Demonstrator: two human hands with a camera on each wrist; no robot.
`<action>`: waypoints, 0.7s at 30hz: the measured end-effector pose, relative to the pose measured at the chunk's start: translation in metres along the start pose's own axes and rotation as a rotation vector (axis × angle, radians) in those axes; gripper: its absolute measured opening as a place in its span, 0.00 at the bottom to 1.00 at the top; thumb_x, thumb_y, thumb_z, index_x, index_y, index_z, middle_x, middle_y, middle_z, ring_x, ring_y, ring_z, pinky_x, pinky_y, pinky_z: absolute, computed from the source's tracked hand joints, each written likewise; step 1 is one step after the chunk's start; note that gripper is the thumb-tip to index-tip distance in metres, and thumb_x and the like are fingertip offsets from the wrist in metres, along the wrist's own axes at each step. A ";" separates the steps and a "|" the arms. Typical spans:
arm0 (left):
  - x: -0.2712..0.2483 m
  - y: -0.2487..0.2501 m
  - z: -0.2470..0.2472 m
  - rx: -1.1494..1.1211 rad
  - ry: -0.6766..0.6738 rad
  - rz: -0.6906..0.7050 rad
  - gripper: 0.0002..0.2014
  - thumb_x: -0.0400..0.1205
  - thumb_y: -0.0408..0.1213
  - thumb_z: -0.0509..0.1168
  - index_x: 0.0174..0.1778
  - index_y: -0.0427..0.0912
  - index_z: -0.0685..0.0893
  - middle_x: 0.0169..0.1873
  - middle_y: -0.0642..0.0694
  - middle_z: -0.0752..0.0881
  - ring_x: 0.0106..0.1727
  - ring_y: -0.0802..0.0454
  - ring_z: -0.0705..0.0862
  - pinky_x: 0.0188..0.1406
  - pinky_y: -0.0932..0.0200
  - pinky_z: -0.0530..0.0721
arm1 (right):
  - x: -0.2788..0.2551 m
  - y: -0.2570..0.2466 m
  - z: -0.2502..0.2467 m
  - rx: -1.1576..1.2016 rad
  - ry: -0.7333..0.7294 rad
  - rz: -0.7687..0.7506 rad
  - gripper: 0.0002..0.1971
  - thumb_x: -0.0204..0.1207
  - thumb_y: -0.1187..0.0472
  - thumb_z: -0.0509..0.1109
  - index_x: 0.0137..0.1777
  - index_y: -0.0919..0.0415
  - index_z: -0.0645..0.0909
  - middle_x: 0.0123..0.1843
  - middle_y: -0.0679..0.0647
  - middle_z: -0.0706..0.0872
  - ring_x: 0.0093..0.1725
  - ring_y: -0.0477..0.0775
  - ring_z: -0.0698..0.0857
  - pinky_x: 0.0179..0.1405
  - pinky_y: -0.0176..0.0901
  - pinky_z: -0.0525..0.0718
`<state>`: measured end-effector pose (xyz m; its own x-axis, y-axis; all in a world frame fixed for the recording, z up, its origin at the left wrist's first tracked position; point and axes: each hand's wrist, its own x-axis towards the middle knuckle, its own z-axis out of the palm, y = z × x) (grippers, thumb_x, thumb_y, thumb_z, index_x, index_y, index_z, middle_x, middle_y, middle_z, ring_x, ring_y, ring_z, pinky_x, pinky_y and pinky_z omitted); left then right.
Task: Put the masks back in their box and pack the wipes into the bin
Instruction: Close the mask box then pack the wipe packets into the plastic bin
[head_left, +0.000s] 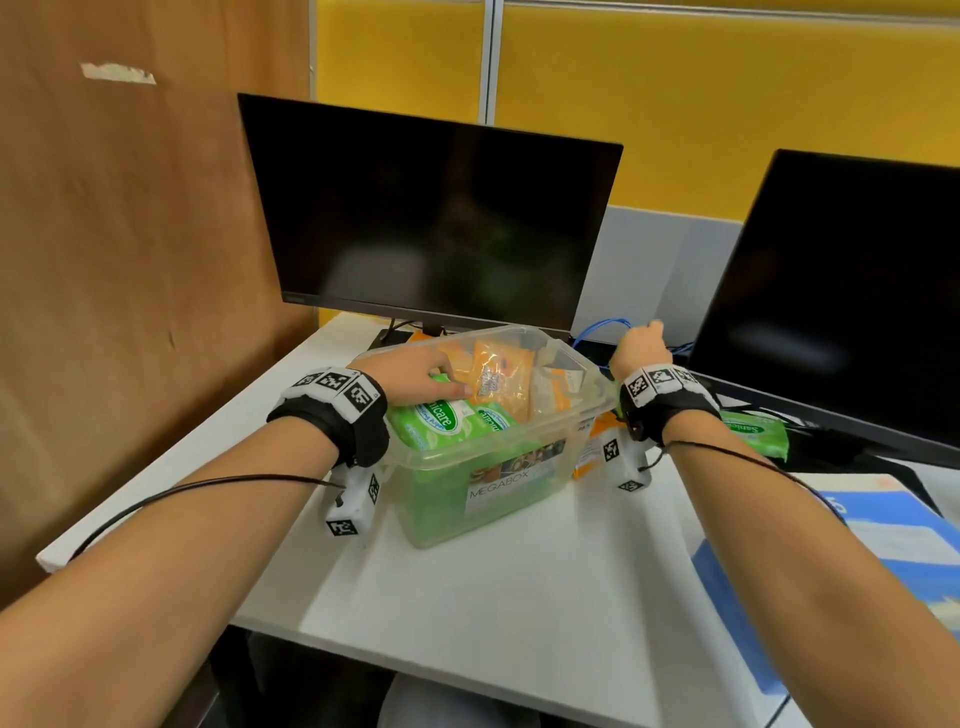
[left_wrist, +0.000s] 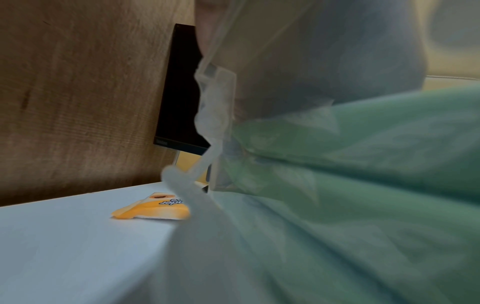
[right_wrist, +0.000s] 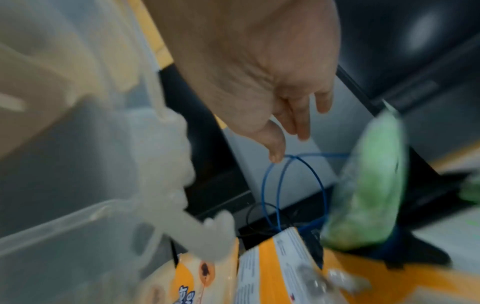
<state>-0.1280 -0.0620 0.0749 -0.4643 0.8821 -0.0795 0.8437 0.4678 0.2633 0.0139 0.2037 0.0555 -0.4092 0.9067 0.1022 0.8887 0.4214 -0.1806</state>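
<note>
The clear plastic bin (head_left: 483, 457) sits in the middle of the white desk (head_left: 519, 597), already holding green and orange wipe packs. The left hand (head_left: 410, 376) rests on a green wipes pack (head_left: 441, 421) inside it, fingers flat, pushing it down. The right hand (head_left: 641, 345) hangs behind the bin, fingers loose, holding nothing. Another green pack (head_left: 756, 434) lies to the right. I think packing is underway; next, grab that pack.
</note>
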 end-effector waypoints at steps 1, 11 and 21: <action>-0.001 0.000 0.000 -0.001 -0.001 0.001 0.24 0.80 0.63 0.59 0.63 0.50 0.80 0.53 0.53 0.77 0.52 0.55 0.77 0.48 0.58 0.73 | -0.005 -0.003 -0.006 -0.014 -0.029 -0.033 0.14 0.81 0.66 0.63 0.63 0.71 0.78 0.68 0.64 0.74 0.61 0.65 0.81 0.60 0.52 0.80; -0.003 -0.002 -0.001 0.005 0.016 0.000 0.25 0.78 0.66 0.59 0.61 0.52 0.82 0.63 0.51 0.81 0.62 0.52 0.80 0.58 0.52 0.79 | -0.036 0.036 0.031 -0.084 -0.253 0.006 0.17 0.77 0.52 0.68 0.63 0.58 0.79 0.60 0.61 0.85 0.50 0.62 0.84 0.50 0.49 0.81; 0.001 -0.005 0.000 0.032 0.008 -0.003 0.25 0.78 0.66 0.59 0.60 0.53 0.81 0.60 0.51 0.82 0.60 0.53 0.81 0.57 0.52 0.79 | -0.013 0.050 0.073 0.349 -0.284 0.334 0.55 0.68 0.39 0.74 0.85 0.57 0.43 0.82 0.64 0.63 0.78 0.69 0.67 0.75 0.63 0.68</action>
<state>-0.1324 -0.0628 0.0736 -0.4692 0.8801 -0.0724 0.8503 0.4724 0.2319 0.0484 0.2141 -0.0260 -0.1994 0.9406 -0.2746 0.8781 0.0472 -0.4762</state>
